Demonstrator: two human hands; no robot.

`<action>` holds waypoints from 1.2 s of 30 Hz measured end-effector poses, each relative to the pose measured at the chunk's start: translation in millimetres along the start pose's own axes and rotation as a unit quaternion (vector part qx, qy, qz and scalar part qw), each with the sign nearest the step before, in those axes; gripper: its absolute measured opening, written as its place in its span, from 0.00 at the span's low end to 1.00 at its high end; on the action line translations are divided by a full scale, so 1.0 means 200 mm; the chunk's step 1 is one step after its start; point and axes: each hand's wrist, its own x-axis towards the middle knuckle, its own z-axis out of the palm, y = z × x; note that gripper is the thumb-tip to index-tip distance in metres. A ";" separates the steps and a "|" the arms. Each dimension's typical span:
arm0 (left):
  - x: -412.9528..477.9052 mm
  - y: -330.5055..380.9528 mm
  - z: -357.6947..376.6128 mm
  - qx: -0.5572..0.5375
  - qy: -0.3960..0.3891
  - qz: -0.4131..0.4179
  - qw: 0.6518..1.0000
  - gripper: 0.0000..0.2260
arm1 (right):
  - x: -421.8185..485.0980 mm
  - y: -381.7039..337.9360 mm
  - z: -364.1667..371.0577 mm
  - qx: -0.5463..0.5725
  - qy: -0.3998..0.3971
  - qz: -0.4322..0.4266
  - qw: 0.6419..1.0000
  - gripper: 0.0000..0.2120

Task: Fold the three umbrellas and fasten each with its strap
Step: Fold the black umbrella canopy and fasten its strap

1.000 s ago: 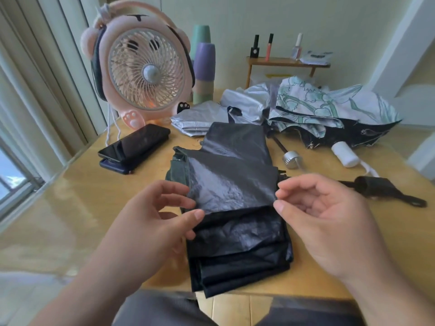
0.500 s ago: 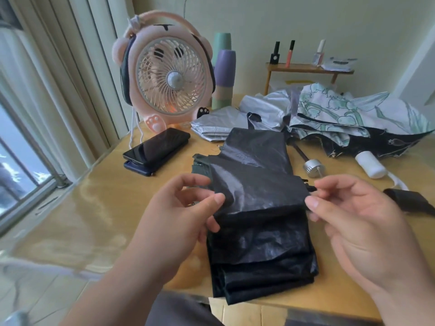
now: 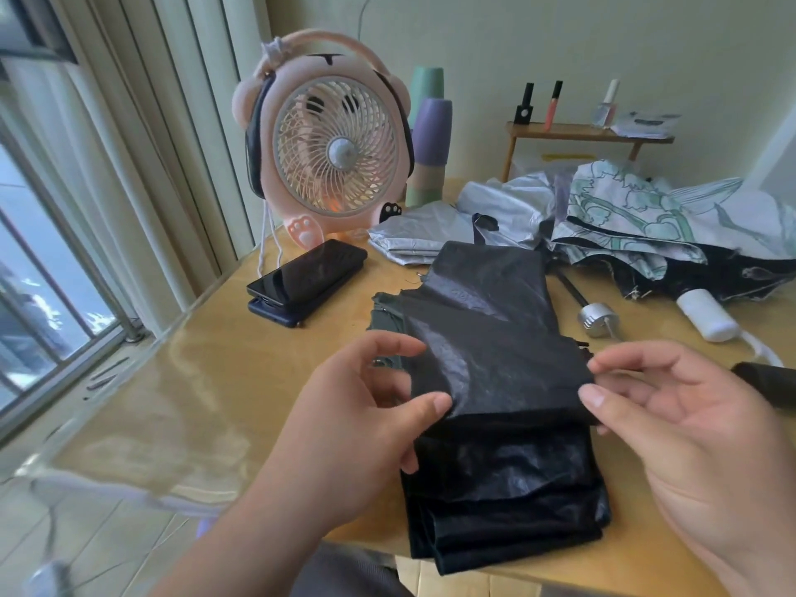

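pale wooden tabletop (image 3: 224, 381) beside a window (image 3: 43, 273) is filling the view. black umbrella (image 3: 495, 338) is lying at the near middle of the table, its canopy pleated into flat stacked layers that are reaching the front edge.

left hand (image 3: 357, 424) is pinching the left edge of the uppermost fold, thumb (image 3: 435, 405) lying on top and the fingers curling beneath. right hand (image 3: 689, 424) is pinching the right edge of the same fold narrowly between thumb (image 3: 592, 396) and forefinger, the remaining fingers hanging loosely curled.

behind the black canopy, a silver umbrella (image 3: 430, 239) and a floral umbrella (image 3: 637, 217) are lying unfolded and overlapping, with a silver handle knob (image 3: 596, 318) and a white handle (image 3: 706, 316) pointing toward the viewer. a pink fan (image 3: 331, 152) is standing at the far left, with two stacked phones (image 3: 310, 273) lying just in front of it and stacked cups (image 3: 430, 144) standing beside it.

compared with one second ago, both hands are keeping to the same fold, the left thumb now lying further onto the cloth. the view is turning leftward: fan and phones are appearing nearer the centre, and the black handle (image 3: 771, 381), then fully visible, is being cut off by the right edge. the black umbrella is staying in place beside the silver knob.
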 end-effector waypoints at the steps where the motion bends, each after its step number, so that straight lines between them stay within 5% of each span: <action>1: -0.01 -0.01 -0.01 -0.002 -0.011 -0.006 1.000 0.14 | -0.01 0.00 -0.01 0.001 0.003 -0.002 1.000 0.12; 6: -0.07 -0.04 -0.03 0.114 -0.046 0.022 0.992 0.16 | -0.06 0.03 -0.02 -0.001 -0.003 0.003 1.000 0.13; 11: -0.10 -0.04 -0.03 0.222 0.021 0.176 0.959 0.18 | -0.09 0.06 -0.02 0.002 -0.018 0.008 1.000 0.13; 17: -0.12 -0.10 -0.02 0.036 0.029 0.272 0.961 0.11 | -0.13 0.00 0.00 0.001 -0.015 -0.019 1.000 0.12; 22: -0.13 -0.10 -0.02 -0.064 0.033 0.294 0.953 0.09 | -0.15 0.00 -0.01 -0.017 -0.028 -0.039 0.999 0.10; 30: -0.12 -0.13 -0.02 -0.011 0.015 0.206 0.978 0.15 | -0.14 -0.01 -0.02 -0.061 -0.022 -0.082 0.994 0.11; 36: -0.18 -0.16 -0.06 0.086 0.002 0.200 0.976 0.11 | -0.17 -0.01 -0.04 -0.104 -0.023 -0.038 0.994 0.17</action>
